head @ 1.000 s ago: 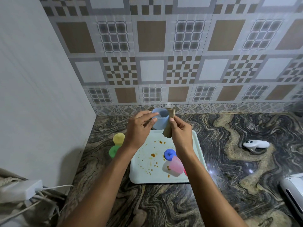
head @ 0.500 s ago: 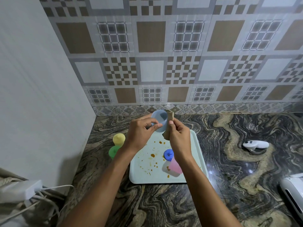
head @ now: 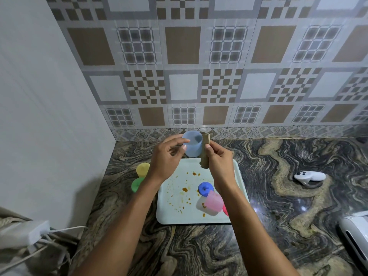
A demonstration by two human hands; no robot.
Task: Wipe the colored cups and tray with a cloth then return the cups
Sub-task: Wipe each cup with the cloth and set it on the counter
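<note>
— Patterned tiles back a dark marbled surface (head: 278, 196), right? What sits on it?

— Yes. A pale tray (head: 173, 215) spotted with orange-brown stains lies in the middle. On it are a dark blue cup (head: 205, 188) and, just beside it, a pink cup (head: 214, 202) tipped over.

— And the hands?

— Both are raised above the tray's far edge. The left hand (head: 167, 158) pinches a light blue cup (head: 192, 145) near its rim between thumb and fingers, and the cup's mouth is turned toward the camera. The right hand (head: 219, 162) is curled round a rolled brown cloth (head: 205, 154), held upright and touching the cup's side.

— Any cups off the tray?

— Two, left of it on the surface: a yellow cup (head: 143, 169) and, nearer, a green cup (head: 137, 184). Whether they touch, I can't tell.

— Anything else?

— A white controller (head: 309, 177) lies well to the right. A white appliance (head: 354, 236) sits at the right edge, and a white adapter (head: 23, 234) with cables at the lower left.
</note>
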